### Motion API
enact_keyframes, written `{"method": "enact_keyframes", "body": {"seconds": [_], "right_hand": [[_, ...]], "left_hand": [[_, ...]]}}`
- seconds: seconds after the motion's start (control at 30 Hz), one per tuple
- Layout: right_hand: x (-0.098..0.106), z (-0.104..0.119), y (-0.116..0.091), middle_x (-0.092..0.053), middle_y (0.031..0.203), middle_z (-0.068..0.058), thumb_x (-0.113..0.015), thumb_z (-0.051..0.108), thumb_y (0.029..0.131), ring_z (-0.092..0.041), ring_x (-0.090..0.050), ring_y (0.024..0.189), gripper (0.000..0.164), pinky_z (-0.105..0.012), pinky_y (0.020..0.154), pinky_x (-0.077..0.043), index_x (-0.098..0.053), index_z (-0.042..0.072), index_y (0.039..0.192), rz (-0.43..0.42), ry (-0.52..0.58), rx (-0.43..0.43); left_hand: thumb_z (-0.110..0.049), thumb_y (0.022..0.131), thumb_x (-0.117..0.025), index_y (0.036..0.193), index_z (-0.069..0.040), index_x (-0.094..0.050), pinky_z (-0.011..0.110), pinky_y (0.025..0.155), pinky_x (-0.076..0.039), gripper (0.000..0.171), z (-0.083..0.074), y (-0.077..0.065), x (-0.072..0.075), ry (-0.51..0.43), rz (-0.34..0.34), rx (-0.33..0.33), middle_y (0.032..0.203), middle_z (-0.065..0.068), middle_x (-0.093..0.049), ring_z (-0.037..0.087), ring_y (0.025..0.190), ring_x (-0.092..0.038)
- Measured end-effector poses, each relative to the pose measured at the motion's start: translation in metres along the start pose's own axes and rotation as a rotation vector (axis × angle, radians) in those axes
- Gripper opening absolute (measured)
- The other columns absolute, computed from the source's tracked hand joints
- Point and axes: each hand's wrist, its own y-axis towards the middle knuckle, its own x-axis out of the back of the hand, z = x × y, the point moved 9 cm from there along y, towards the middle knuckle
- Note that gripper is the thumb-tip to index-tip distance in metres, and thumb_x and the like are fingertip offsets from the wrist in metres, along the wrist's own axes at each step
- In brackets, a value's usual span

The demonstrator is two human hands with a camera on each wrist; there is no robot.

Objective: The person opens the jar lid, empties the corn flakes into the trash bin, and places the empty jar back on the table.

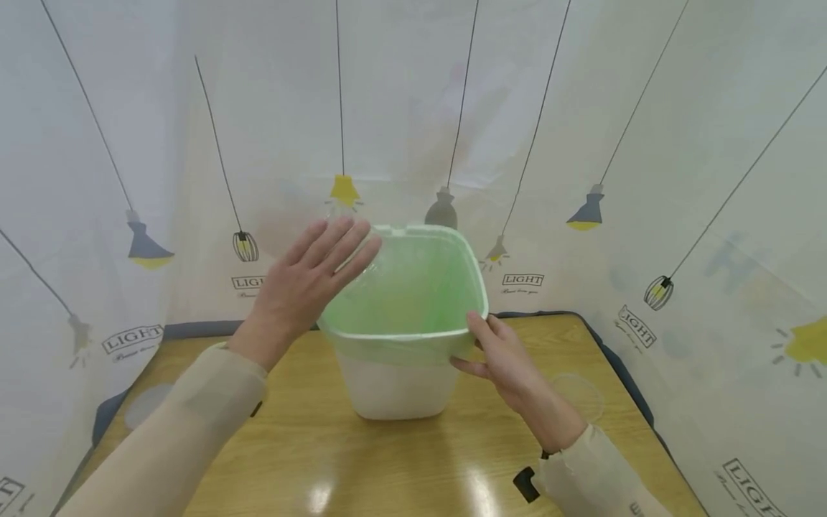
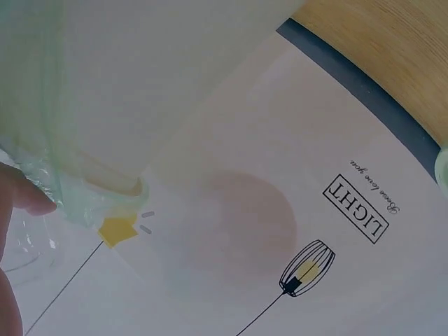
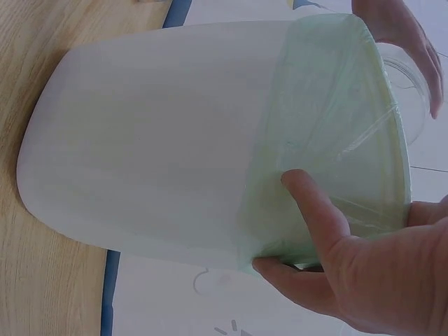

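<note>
A white trash bin [image 1: 399, 388] stands on the wooden table, lined with a thin green plastic bag [image 1: 413, 350] folded down over its rim. My right hand [image 1: 510, 359] grips the rim at the near right corner, thumb over the edge and fingers against the outside of the bag [image 3: 336, 126]. Over the far left side of the bin is my left hand [image 1: 316, 262], back of the hand up and fingers extended. Its fingers [image 2: 28, 192] hold a clear round plastic cup [image 2: 35, 245], whose rim also shows beside that hand in the right wrist view; the hand mostly hides the cup from above.
The wooden table [image 1: 291, 431] extends around the bin. A pale round disc [image 1: 147, 404] lies at its left edge, and a clear round lid-like piece [image 1: 579, 395] lies at the right. White sheets [image 1: 400, 108] printed with hanging lamps enclose the table's back and sides.
</note>
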Motion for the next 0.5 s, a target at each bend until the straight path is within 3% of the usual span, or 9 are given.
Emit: {"method": "enact_keyframes", "body": {"seconds": [0.23, 0.33, 0.5], "right_hand": [[-0.001, 0.0, 0.0, -0.038, 0.148, -0.017, -0.034, 0.036, 0.106, -0.037, -0.035, 0.142, 0.054, -0.043, 0.098, -0.052, -0.029, 0.004, 0.149, 0.0, 0.002, -0.004], [0.0, -0.001, 0.0, -0.038, 0.148, -0.017, -0.035, 0.036, 0.106, -0.037, -0.035, 0.142, 0.055, -0.043, 0.098, -0.052, -0.028, 0.003, 0.149, -0.002, 0.002, -0.005], [0.002, -0.001, -0.001, -0.038, 0.148, -0.017, -0.035, 0.036, 0.106, -0.037, -0.035, 0.142, 0.054, -0.043, 0.098, -0.053, -0.029, 0.004, 0.149, -0.011, -0.004, -0.003]], "left_hand": [[0.012, 0.084, -0.053, 0.152, -0.014, -0.024, 0.04, 0.125, -0.016, 0.079, 0.01, 0.001, 0.003, -0.094, -0.016, 0.071, 0.158, 0.008, -0.032, 0.027, 0.147, -0.029], [0.015, 0.082, -0.055, 0.153, -0.014, -0.023, 0.039, 0.125, -0.016, 0.083, 0.004, 0.002, -0.001, -0.063, 0.015, 0.005, 0.159, 0.008, -0.03, 0.026, 0.148, -0.028], [0.014, 0.078, -0.061, 0.152, -0.015, -0.024, 0.039, 0.125, -0.016, 0.087, -0.003, 0.0, -0.006, -0.07, 0.03, -0.026, 0.159, 0.008, -0.03, 0.026, 0.148, -0.028]]}}
